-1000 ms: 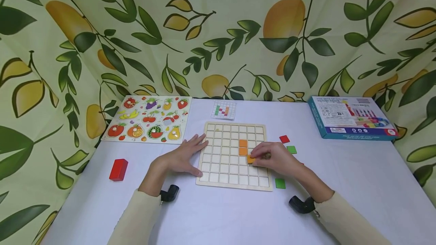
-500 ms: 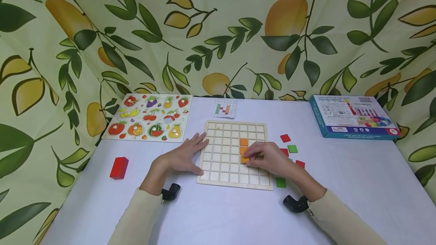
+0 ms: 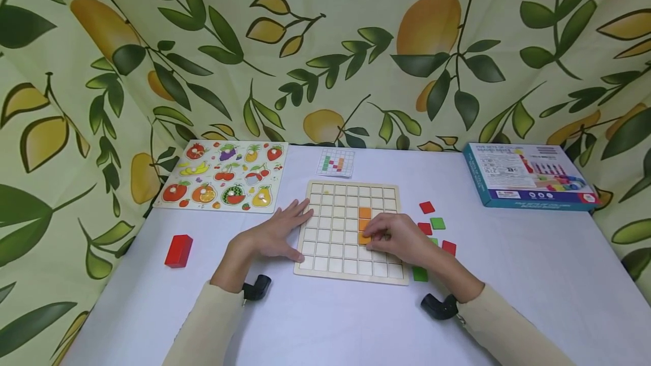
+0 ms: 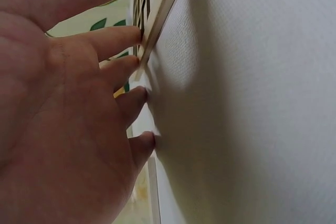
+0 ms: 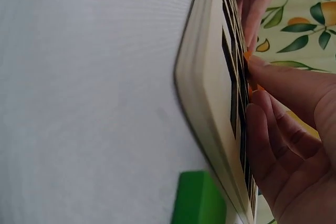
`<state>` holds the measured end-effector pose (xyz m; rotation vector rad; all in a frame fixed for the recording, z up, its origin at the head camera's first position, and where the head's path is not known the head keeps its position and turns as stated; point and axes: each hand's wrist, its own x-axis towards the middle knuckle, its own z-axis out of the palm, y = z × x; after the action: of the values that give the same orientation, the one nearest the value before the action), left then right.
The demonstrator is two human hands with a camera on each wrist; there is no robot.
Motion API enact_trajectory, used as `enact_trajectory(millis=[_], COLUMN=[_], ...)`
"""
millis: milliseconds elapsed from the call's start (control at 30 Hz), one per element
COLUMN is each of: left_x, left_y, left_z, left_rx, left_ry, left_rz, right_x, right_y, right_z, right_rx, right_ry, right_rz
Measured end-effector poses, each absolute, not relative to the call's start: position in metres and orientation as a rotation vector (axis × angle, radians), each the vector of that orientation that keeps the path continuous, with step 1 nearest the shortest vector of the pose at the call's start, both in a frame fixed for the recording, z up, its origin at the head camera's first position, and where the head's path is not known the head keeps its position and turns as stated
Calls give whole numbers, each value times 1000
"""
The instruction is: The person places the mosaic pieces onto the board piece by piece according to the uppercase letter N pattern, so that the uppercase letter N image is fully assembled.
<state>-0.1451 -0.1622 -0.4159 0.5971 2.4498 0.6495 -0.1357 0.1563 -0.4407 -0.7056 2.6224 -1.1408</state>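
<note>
A wooden grid board (image 3: 335, 250) lies flat in front of me. My left hand (image 3: 272, 236) rests with spread fingers at its left edge, thumb and fingertips on the rim; the left wrist view shows the palm and some fingertips against the frame. With thumb and fingers, my right hand (image 3: 402, 236) pinches a square orange tile (image 3: 363, 239) at a cell of the board. Two more orange tiles, an upper one (image 3: 364, 213) and a lower one (image 3: 361, 223), sit in cells directly above it in the same column. Fingers partly cover the pinched tile.
Loose red tiles (image 3: 426, 207) and green tiles (image 3: 437, 223) lie right of the board. Behind it is a pattern card (image 3: 335, 162). A fruit puzzle board (image 3: 218, 177) and red block (image 3: 178, 251) are at left; a box (image 3: 529, 177) is back right.
My right hand has moved slightly left with the orange tile, bringing it into line below the other two orange tiles. My left hand has stayed at the board's edge.
</note>
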Motion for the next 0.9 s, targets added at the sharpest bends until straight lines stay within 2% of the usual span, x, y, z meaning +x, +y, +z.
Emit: enact_trajectory(millis=[633,900], left_x=[-144,-144], left_y=[-158,-159], left_z=[-415,-413], left_rx=[588,591], left_ry=[2441,2451], left_rz=[629,628], right_x=[-136,-137], right_y=[156,159], right_z=[-445,-435], right_rx=[-676,-722], right_ry=[2651,2636], right_rz=[-1101,-1104])
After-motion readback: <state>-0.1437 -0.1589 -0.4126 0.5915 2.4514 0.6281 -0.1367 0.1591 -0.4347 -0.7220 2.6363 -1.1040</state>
